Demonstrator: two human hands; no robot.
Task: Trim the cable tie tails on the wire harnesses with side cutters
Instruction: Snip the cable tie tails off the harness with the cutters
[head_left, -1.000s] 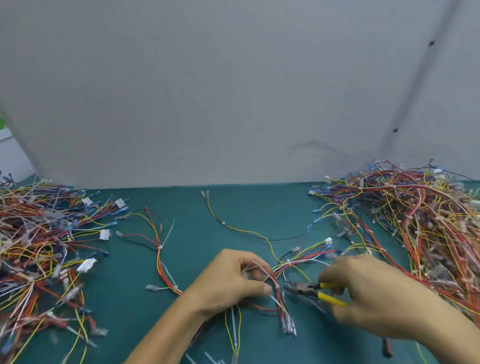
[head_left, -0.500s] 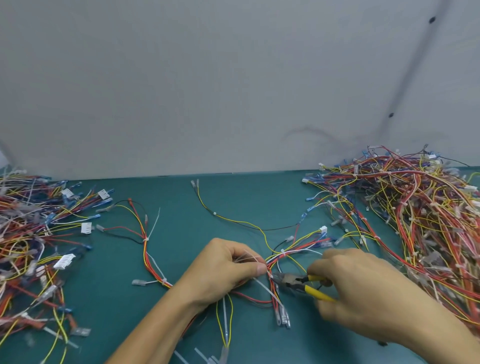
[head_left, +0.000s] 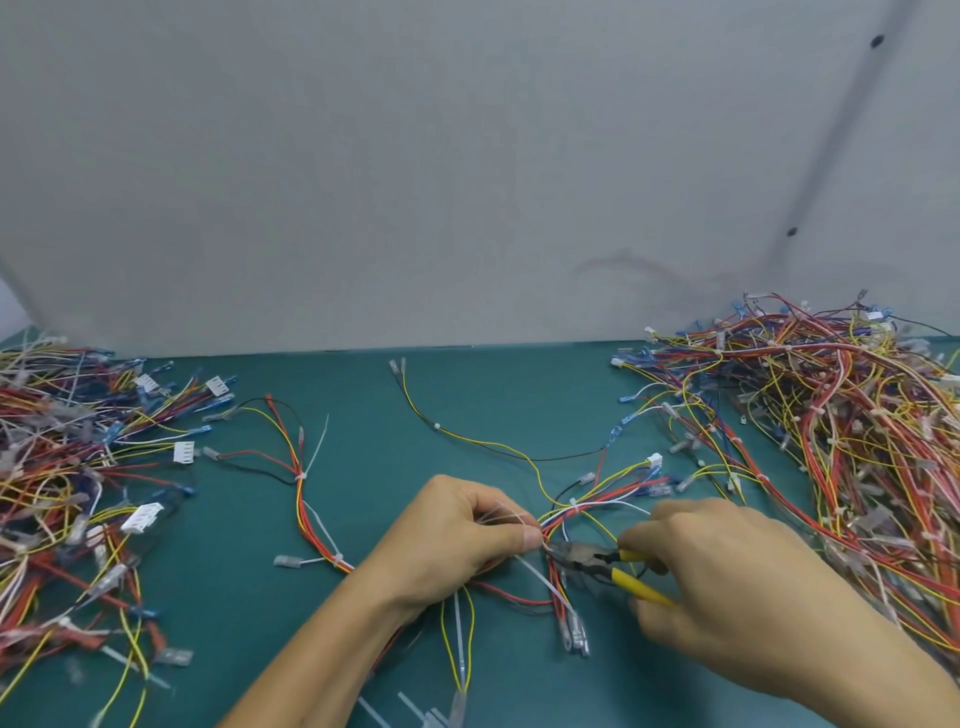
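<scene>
A wire harness (head_left: 587, 512) of red, yellow, white and black wires lies on the green mat near the front centre. My left hand (head_left: 457, 540) pinches its bundle between thumb and fingers, with thin white cable tie tails showing at the fingertips. My right hand (head_left: 727, 577) grips yellow-handled side cutters (head_left: 597, 561). The dark jaws point left and sit right at the tie beside my left thumb. A white tie tail (head_left: 545, 582) trails down from that spot.
A big pile of harnesses (head_left: 831, 441) fills the right side, another pile (head_left: 67, 478) the left. A single harness (head_left: 301, 483) with long tie tails lies left of my left hand. Cut tie tails (head_left: 415, 712) lie at the front edge. A grey wall stands behind.
The cutter jaws have moved left up to the tie at my left thumb. My left hand has kept its pinch on the bundle; the view has shifted slightly.
</scene>
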